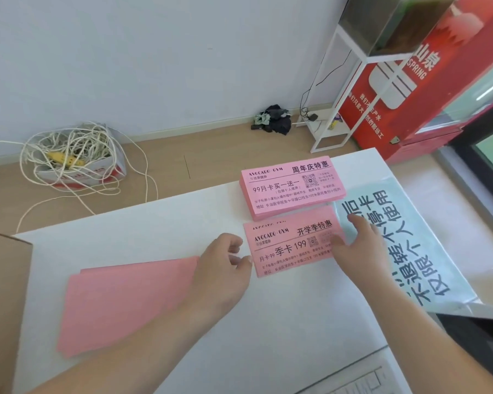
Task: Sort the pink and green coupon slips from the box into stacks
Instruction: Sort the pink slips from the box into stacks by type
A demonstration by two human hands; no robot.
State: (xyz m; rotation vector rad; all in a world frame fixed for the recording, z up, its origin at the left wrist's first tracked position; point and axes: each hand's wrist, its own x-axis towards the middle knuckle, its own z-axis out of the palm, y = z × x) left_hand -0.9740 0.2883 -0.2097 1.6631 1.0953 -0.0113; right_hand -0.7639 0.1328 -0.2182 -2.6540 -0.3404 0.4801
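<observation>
A thick stack of printed pink slips point(292, 191) lies at the far side of the white table point(160, 223). Just in front of it lies a thinner pile of printed pink slips point(289, 247). My right hand point(359, 245) rests with straight fingers on that pile's right end. My left hand point(225, 265) hovers at the pile's left edge, fingers loosely curled, holding nothing. A blank-side-up pile of pink slips point(123, 302) lies to the left, partly under my left forearm. A cardboard box point(0, 302) stands at the left edge. No green slips are visible.
A large pale blue sheet point(410, 251) with big black characters lies at the table's right. On the floor behind are a box of tangled white cord point(69, 157), a dark cloth heap point(273, 119), a white metal stand point(333, 109) and a red cabinet point(410, 89).
</observation>
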